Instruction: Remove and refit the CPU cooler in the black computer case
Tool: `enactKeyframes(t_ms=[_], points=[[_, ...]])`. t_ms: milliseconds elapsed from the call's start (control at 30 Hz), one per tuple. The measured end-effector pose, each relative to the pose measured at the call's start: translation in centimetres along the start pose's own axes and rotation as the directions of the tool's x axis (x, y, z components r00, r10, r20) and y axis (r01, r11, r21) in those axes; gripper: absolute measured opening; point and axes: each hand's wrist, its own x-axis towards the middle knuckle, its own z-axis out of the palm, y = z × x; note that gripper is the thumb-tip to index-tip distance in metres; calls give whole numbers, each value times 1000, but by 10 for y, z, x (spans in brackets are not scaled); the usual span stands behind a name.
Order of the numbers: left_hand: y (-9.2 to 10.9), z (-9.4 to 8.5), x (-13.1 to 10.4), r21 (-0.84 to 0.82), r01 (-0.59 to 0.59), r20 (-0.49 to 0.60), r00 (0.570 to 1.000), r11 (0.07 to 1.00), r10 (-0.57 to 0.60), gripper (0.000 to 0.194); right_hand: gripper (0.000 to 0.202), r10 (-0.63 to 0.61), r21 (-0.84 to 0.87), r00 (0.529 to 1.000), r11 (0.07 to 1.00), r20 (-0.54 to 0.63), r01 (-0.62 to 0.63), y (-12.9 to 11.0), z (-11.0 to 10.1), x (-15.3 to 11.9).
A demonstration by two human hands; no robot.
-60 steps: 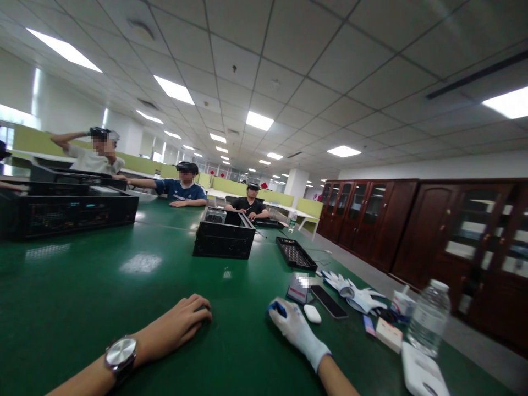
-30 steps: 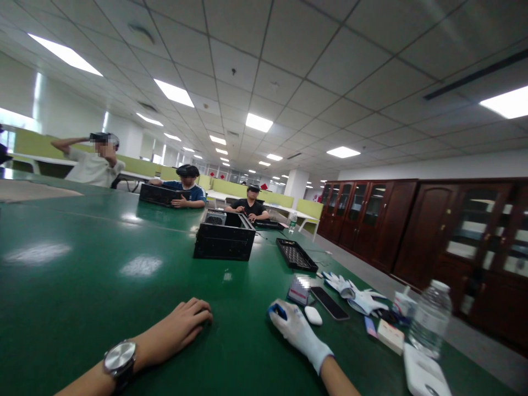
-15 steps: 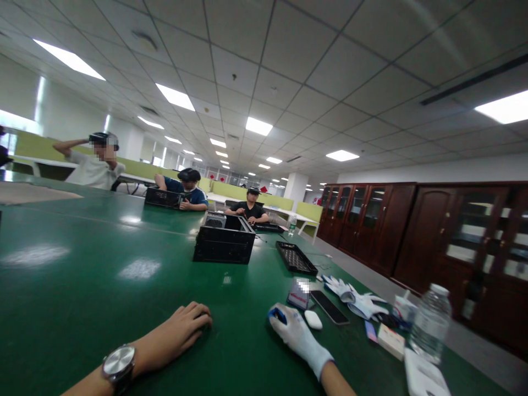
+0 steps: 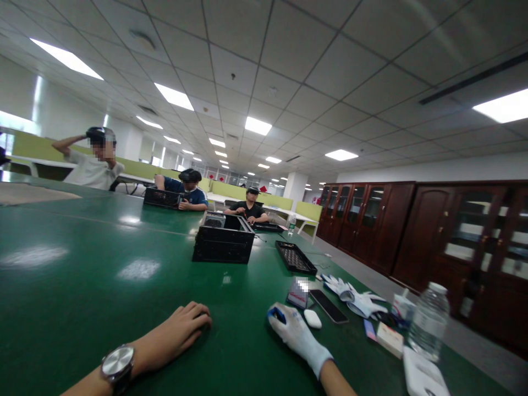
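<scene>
My left hand (image 4: 181,331), bare and with a wristwatch (image 4: 118,363) on the wrist, rests palm down on the green table (image 4: 103,308), fingers slightly apart and nothing in it. To the right, my right hand (image 4: 290,330) wears a white glove with blue fingertips. It lies on the table with its fingers curled, thumb and index bent near each other; no object shows between them. Just beside it are a white rounded case (image 4: 312,319), a small clear-and-red box (image 4: 297,293) and a black phone (image 4: 329,306). A black computer case (image 4: 224,242) stands beyond both hands.
A black tray-like panel (image 4: 296,257) lies right of the case. White gloves (image 4: 355,297), a small box (image 4: 390,340), a water bottle (image 4: 429,322) and a white device (image 4: 423,374) line the right edge. Three people sit across the table, one behind another black case (image 4: 161,198).
</scene>
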Motion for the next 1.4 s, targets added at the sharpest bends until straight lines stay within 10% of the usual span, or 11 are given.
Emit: enactKeyframes(t_ms=[500, 833, 1400], points=[[6, -5, 0, 25, 16, 30, 999, 1000, -17, 36, 45, -171, -306, 984, 935, 59, 181, 16, 13, 2], [-1, 1, 1, 25, -17, -19, 1000, 1000, 18, 36, 29, -59, -72, 998, 996, 10, 60, -7, -4, 2], [5, -4, 0, -1, -12, -11, 1000, 1000, 12, 35, 42, -126, -239, 989, 961, 74, 140, 13, 12, 3]])
